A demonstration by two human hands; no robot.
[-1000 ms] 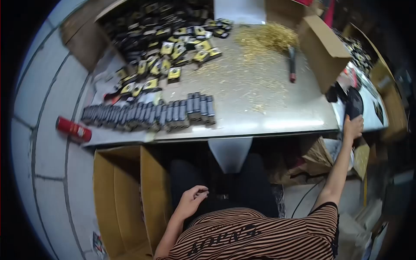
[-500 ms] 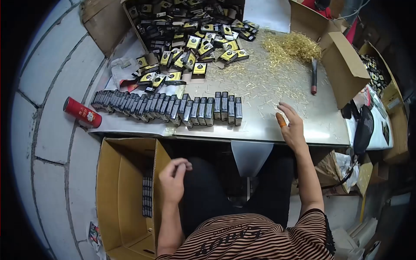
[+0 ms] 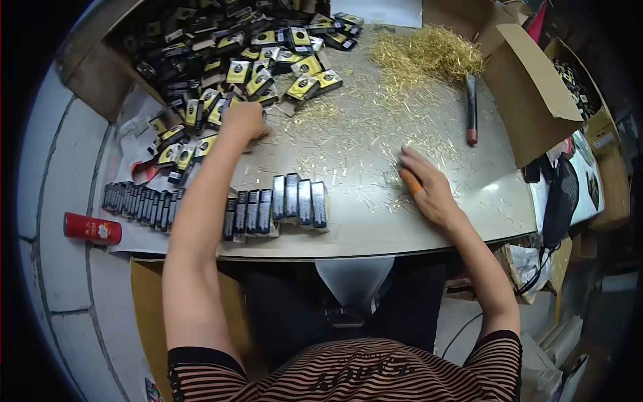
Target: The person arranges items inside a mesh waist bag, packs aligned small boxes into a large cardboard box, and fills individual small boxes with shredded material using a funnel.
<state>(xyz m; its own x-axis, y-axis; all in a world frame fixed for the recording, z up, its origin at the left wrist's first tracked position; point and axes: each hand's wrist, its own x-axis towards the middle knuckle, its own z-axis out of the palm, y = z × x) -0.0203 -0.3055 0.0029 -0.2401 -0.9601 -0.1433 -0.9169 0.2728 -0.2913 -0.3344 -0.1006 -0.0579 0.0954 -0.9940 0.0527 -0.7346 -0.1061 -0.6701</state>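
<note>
My left hand [image 3: 244, 122] reaches over the table to the front edge of a heap of small black-and-yellow boxes [image 3: 238, 72]. Its fingers are hidden, so I cannot see whether they grip a box. Below my left forearm runs a row of upright small boxes [image 3: 252, 211], partly covered by the arm. Over the metal tabletop [image 3: 362, 231], my right hand [image 3: 432, 191] is open with its fingers stretched out, holding nothing. An orange cover [image 3: 410, 181] wraps one of its digits. Thin golden strands [image 3: 375, 134] lie scattered around that hand.
A mound of golden strands [image 3: 429, 57] sits at the back. Near the right-hand cardboard flap [image 3: 536, 87] lies a dark tube with a red cap [image 3: 471, 137]. A red canister [image 3: 92, 228] is at the far left. An open cardboard box [image 3: 151, 301] stands below the table edge.
My left hand has risen from beside the lower cardboard box to the heap of small boxes. My right hand has stayed over the tabletop, open. The whole view has shifted.
</note>
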